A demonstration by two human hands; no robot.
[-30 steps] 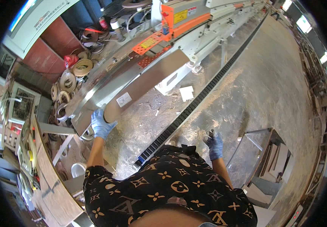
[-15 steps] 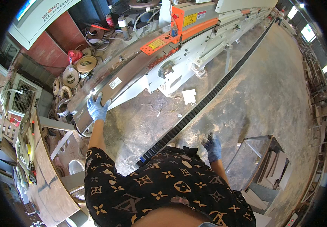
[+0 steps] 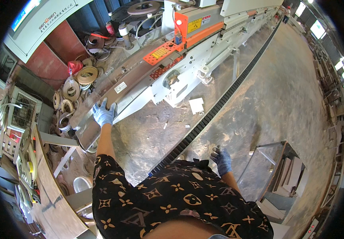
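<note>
My left hand [image 3: 104, 114], in a light blue glove, lies on the brown metal infeed surface [image 3: 96, 125] at the near end of a long white and orange machine [image 3: 203, 30]. Its fingers are spread over the edge, and nothing shows in its grip. A small white label [image 3: 120, 87] is stuck on the surface just beyond the fingertips. My right hand [image 3: 222, 161], in a darker grey-blue glove, hangs over the floor at my right side. Its fingers are loosely bent and slightly apart, with nothing visible in them.
A black roller track [image 3: 215, 110] crosses the floor diagonally. Rolls of edging strip [image 3: 71, 89] are piled left of the machine. A wooden board [image 3: 54, 199] stands at my near left, a framed rack with panels [image 3: 287, 175] at my right. A white sheet [image 3: 196, 105] lies on the floor.
The view has shifted slightly, with the machine and track sitting a little further left. My left hand stays on the metal surface. My right hand still hangs, its fingers slightly more bent.
</note>
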